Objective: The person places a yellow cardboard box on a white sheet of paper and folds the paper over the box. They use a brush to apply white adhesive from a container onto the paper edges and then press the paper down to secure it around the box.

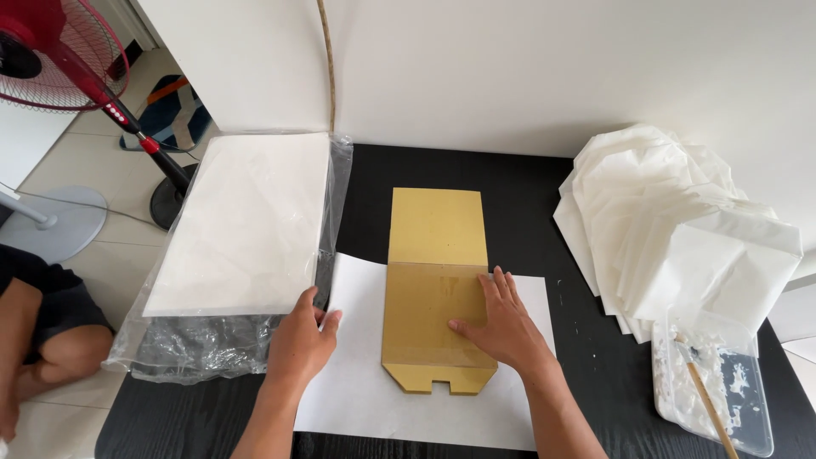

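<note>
Our left hand point(299, 340) is curled, thumb and fingers pinched together, forearm coming up from bottom centre. Our right hand point(501, 320) lies flat, palm down, fingers spread, forearm angled in from the lower right.

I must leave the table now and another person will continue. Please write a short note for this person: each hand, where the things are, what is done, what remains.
Left hand: pinches the left edge of the white sheet lying on the black table.
Right hand: lies flat, palm down, on the cardboard template, which sits centred on that sheet.
Nearby: stack of white sheets in a clear plastic bag at left; pile of folded paper pieces at right; plastic tray with white paste and a stick at front right.
Done: template placed on the sheet.
Left: the sheet is not yet folded; no paste visible on it.
</note>
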